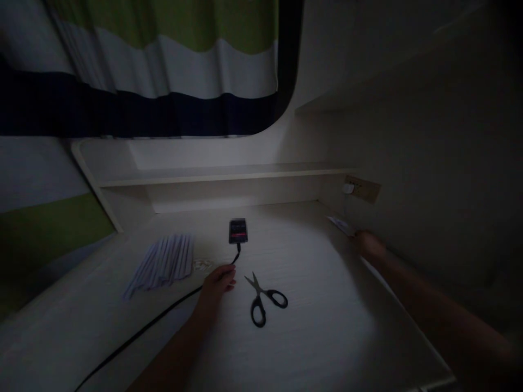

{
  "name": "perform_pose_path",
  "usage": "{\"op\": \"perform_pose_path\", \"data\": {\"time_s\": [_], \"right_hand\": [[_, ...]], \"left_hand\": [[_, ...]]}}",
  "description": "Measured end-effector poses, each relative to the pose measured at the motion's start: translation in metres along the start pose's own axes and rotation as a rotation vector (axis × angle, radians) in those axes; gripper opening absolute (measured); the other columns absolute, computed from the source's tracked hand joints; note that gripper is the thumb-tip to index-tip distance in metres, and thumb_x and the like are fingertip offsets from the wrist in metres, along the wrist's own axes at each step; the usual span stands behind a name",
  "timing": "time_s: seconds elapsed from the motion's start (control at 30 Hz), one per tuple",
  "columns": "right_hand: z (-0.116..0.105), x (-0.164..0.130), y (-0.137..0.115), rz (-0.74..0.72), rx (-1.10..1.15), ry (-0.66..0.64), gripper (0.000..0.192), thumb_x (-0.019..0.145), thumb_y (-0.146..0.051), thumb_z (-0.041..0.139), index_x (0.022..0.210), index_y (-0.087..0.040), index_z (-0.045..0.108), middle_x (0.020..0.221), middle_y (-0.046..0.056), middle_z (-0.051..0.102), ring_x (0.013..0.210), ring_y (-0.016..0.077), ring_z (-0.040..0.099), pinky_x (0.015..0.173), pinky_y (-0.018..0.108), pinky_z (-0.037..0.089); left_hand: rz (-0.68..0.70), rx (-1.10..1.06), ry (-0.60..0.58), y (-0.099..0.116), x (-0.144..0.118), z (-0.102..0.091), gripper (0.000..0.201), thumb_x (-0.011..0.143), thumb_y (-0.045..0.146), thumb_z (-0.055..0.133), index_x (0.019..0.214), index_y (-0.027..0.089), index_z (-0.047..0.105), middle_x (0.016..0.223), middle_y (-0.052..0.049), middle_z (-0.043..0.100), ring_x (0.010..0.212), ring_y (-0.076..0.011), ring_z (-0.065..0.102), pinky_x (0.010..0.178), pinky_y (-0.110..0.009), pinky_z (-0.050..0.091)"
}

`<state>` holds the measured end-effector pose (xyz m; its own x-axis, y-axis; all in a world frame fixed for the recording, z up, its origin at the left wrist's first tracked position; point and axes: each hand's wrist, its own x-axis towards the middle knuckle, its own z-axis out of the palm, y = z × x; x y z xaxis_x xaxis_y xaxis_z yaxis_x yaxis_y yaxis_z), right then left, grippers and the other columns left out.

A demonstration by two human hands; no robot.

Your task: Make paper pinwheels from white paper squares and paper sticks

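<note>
My left hand (219, 279) is closed on a black cable (163, 313) that runs from the lower left. Its far end is plugged into a small device with a dark lit screen (238, 231), lying flat on the white tabletop. Just right of this hand lies a pair of black-handled scissors (261, 299), blades parted and pointing away. At the right edge of the table, my right hand (370, 246) is somewhat blurred, its fingers closed on the near end of a flat white piece, seemingly paper (340, 223).
A fanned row of white paper strips or tubes (165, 264) lies on the left, with a few small pale pieces (202, 264) beside it. A shelf (224, 175) spans the back. A white plug (348, 188) sits in the wall socket (365, 189). A striped curtain (183, 65) hangs above.
</note>
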<state>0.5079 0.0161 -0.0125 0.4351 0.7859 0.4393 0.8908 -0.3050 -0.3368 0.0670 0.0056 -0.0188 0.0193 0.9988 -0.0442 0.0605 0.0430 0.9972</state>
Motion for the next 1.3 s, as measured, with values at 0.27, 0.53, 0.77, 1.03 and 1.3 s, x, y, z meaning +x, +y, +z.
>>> {"op": "perform_pose_path", "data": {"time_s": [0.27, 0.53, 0.77, 1.03, 1.3], "right_hand": [[0.015, -0.036, -0.097, -0.167, 0.058, -0.117, 0.028, 0.075, -0.034, 0.043, 0.084, -0.017, 0.064, 0.090, 0.012, 0.063, 0.075, 0.0244, 0.059, 0.059, 0.032, 0.040], [0.013, -0.126, -0.219, -0.572, 0.358, -0.183, 0.026, 0.079, -0.031, 0.039, 0.079, -0.019, 0.062, 0.080, 0.004, 0.061, 0.072, 0.0153, 0.056, 0.060, 0.023, 0.041], [0.006, -0.159, -0.221, -0.787, 0.476, -0.209, 0.022, 0.081, -0.025, 0.040, 0.079, -0.018, 0.060, 0.075, 0.005, 0.059, 0.075, 0.0162, 0.053, 0.068, 0.027, 0.042], [0.004, -0.150, -0.206, -0.773, 0.488, -0.267, 0.019, 0.079, -0.021, 0.042, 0.077, -0.018, 0.061, 0.075, 0.005, 0.059, 0.074, 0.0162, 0.054, 0.065, 0.027, 0.044], [-0.005, -0.153, -0.209, -0.831, 0.490, -0.329, 0.020, 0.080, -0.023, 0.042, 0.077, -0.019, 0.061, 0.074, 0.005, 0.059, 0.073, 0.0162, 0.055, 0.064, 0.028, 0.045]], "left_hand": [[0.407, 0.695, 0.235, 0.018, 0.008, -0.043, 0.024, 0.073, 0.025, 0.046, 0.092, 0.015, 0.057, 0.088, -0.006, 0.059, 0.069, -0.0123, 0.056, 0.070, -0.027, 0.044], [0.181, 1.221, 0.457, 0.018, 0.018, -0.100, 0.025, 0.076, 0.022, 0.039, 0.086, 0.014, 0.060, 0.090, -0.012, 0.060, 0.084, -0.0210, 0.056, 0.072, -0.030, 0.042], [0.101, 1.276, 0.428, 0.007, 0.026, -0.093, 0.024, 0.075, 0.025, 0.041, 0.087, 0.015, 0.060, 0.091, -0.011, 0.059, 0.086, -0.0197, 0.056, 0.072, -0.027, 0.041], [0.142, 1.260, 0.329, 0.014, 0.022, -0.084, 0.027, 0.078, 0.027, 0.039, 0.088, 0.017, 0.061, 0.097, -0.011, 0.058, 0.087, -0.0198, 0.055, 0.072, -0.029, 0.040], [0.288, 1.021, -0.376, 0.035, 0.000, -0.085, 0.019, 0.058, 0.034, 0.061, 0.072, 0.020, 0.065, 0.071, -0.001, 0.063, 0.067, -0.0148, 0.056, 0.059, -0.021, 0.038]]}}
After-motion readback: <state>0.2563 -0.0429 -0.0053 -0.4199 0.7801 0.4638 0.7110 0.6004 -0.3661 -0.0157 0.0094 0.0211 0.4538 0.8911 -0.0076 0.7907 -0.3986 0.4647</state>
